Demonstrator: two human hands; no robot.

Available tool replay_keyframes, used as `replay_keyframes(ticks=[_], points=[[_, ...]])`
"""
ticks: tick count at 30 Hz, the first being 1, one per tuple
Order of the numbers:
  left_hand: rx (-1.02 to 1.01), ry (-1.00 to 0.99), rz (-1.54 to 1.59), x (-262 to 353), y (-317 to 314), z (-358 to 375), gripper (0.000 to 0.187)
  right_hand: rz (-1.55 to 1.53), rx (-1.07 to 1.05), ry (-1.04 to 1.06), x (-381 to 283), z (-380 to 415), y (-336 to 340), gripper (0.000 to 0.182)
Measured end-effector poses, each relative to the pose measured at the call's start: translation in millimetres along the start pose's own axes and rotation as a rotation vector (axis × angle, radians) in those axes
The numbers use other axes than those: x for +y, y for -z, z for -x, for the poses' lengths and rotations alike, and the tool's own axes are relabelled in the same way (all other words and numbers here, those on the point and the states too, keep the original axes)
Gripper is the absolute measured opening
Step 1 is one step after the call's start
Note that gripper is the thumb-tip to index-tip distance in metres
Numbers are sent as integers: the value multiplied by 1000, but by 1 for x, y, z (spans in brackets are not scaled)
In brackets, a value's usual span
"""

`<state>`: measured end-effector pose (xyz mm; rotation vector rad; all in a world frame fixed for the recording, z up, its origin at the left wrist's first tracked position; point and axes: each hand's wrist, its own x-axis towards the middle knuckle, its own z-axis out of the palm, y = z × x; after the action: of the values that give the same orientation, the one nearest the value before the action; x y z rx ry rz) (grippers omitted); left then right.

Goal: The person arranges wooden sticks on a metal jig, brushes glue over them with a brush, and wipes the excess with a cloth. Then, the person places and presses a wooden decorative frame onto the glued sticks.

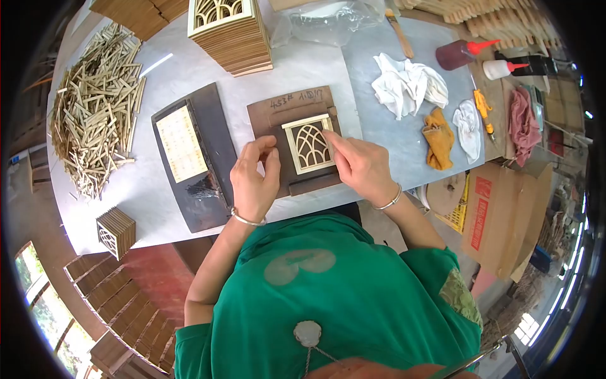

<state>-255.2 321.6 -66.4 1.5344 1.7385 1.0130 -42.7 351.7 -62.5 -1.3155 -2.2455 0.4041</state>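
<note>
A small pale wooden lattice panel point(309, 145) with arched tracery lies on a brown jig board point(262, 117) with handwriting along its top. My right hand point(366, 167) is at the panel's right side, its fingertips gripping the upper right edge. Left of the panel, my left hand point(255, 180) hovers over the jig's edge with thumb and forefinger drawn together in a pinch. Whatever is between those fingertips, if anything, is too small to make out. Beside my left hand sits a dark board point(218, 136) bearing a pale, stained rectangular pad point(182, 144) and a black smear.
A heap of thin wooden strips point(98, 107) covers the table's left side. Stacked panels stand at the back point(233, 47) and the front left corner point(117, 230). White rags point(410, 85), a mustard cloth point(437, 139), a red-tipped glue bottle point(456, 55) and a brush point(399, 35) lie right.
</note>
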Motion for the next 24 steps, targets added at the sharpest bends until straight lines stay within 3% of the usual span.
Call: replay_keyframes(ticks=[2, 11, 24], points=[[-38, 135, 201, 0, 0, 9, 22, 19, -43, -14, -1, 7, 2, 37], [-164, 277, 449, 3, -2, 15, 24, 3, -20, -10, -1, 10, 0, 40], [-107, 156, 297, 10, -5, 20, 25, 20, -30, -3, -4, 11, 0, 39]])
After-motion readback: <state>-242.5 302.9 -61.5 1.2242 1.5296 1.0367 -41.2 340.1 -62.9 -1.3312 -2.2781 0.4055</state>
